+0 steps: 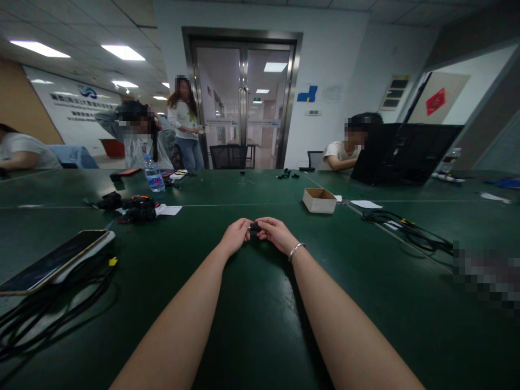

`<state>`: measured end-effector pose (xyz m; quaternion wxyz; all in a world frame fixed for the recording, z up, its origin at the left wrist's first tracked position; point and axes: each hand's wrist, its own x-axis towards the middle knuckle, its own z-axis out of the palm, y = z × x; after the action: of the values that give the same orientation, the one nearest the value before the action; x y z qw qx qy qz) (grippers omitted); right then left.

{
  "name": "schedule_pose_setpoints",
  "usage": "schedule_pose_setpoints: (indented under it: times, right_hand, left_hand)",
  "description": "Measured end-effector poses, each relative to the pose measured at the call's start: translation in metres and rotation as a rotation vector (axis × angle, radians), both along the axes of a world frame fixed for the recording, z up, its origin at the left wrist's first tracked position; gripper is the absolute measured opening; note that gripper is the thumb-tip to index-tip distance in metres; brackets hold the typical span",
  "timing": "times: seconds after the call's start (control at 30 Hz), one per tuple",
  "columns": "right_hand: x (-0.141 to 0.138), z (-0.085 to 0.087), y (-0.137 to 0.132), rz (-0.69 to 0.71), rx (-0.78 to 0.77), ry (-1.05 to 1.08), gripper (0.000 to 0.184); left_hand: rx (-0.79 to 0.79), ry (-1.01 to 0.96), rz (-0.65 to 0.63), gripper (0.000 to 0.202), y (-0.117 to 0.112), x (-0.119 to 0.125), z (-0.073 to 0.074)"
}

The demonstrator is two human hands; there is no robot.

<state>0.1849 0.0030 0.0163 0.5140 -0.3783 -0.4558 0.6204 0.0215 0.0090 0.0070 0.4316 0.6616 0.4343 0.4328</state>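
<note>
A small dark piece, black with what looks like a lighter end on its left, is held between my two hands just above the green table. My left hand pinches its left end with closed fingers. On the other side, the fingers of my right hand close around its right end. The piece is too small and too covered by fingertips to tell its kind. A silver bracelet circles my right wrist. Beyond my hands to the right stands an open cardboard box.
At left lie a phone and coiled black cables. Further back are black gear and a water bottle. More cables lie right, with a large black monitor behind. Several people are across the table.
</note>
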Motion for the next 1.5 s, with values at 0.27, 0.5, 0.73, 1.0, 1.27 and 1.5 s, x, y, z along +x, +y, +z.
schedule_pose_setpoints:
  times: [0.27, 0.5, 0.73, 1.0, 1.27, 1.5]
  right_hand:
    - [0.0002, 0.001, -0.001, 0.007, 0.007, -0.016, 0.007]
    - [0.0009, -0.0006, 0.0001, -0.002, 0.014, 0.001, 0.007]
    - [0.0006, 0.0016, -0.0021, -0.001, 0.002, 0.003, 0.007]
    - [0.0005, 0.0013, -0.0015, 0.004, 0.011, 0.008, 0.009]
    - [0.0011, 0.0003, -0.0007, 0.01, 0.013, 0.0, 0.007]
    - [0.0014, 0.0016, -0.0019, 0.02, 0.017, -0.003, 0.009]
  left_hand:
    - [0.013, 0.025, 0.049, 0.029, -0.0031, -0.0009, 0.0035]
    - [0.063, 0.02, 0.056, 0.029, -0.0052, -0.0011, 0.0026]
    - [0.069, 0.01, 0.066, 0.027, -0.0018, -0.0018, 0.0006]
    - [0.064, -0.01, 0.063, 0.029, -0.002, -0.0016, 0.0009]
    - [0.04, 0.014, 0.014, 0.031, -0.0028, -0.0018, 0.0028]
    - [0.02, -0.052, 0.054, 0.026, -0.0031, -0.0016, 0.0036]
